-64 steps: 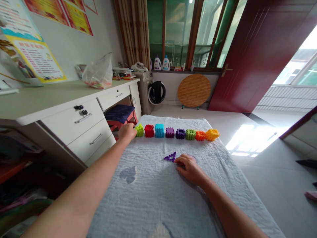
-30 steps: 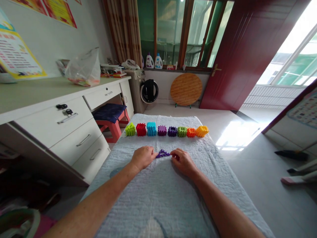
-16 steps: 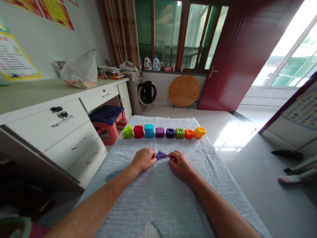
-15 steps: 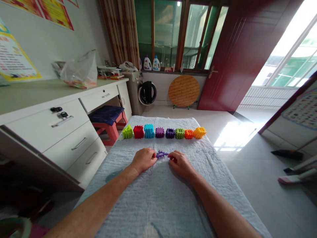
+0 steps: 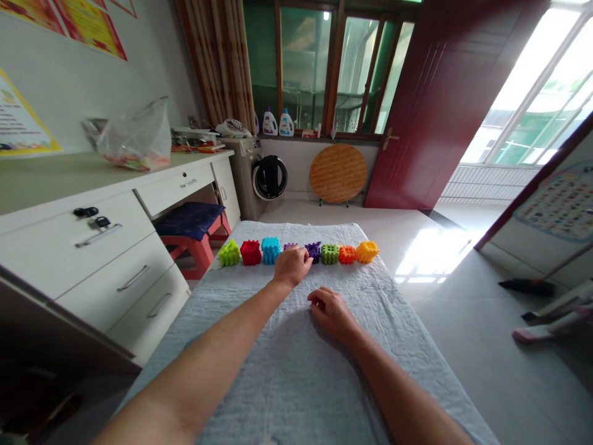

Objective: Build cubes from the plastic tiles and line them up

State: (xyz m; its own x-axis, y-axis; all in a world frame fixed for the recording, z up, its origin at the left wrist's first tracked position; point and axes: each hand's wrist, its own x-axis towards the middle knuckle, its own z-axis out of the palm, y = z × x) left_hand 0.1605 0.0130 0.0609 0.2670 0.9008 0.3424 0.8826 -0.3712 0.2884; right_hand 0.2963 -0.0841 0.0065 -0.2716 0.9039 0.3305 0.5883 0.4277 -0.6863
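A row of toothed plastic block cubes stands across the cloth-covered table: lime (image 5: 229,253), red (image 5: 251,253), light blue (image 5: 271,250), purple (image 5: 290,246), dark purple (image 5: 314,252), green (image 5: 330,253), orange (image 5: 347,254) and yellow (image 5: 367,251). My left hand (image 5: 293,266) reaches to the dark purple cube, fingers closed on a purple toothed block piece, mostly hidden by the hand. The same hand covers much of the purple cube. Nearer to me, my right hand (image 5: 331,310) rests on the cloth, fingers loosely bent and apart, holding nothing visible.
A pale blue cloth (image 5: 278,371) covers the table. On the left are a white desk (image 5: 152,247) with drawers and a red stool (image 5: 194,225) with a dark cushion. Farther back are a washing machine (image 5: 245,179), a round wooden tabletop (image 5: 338,173) and a red door (image 5: 445,111).
My left hand has moved forward from the middle of the cloth to the dark purple cube, taking the purple piece away from between my hands. My right hand stays about where it was.
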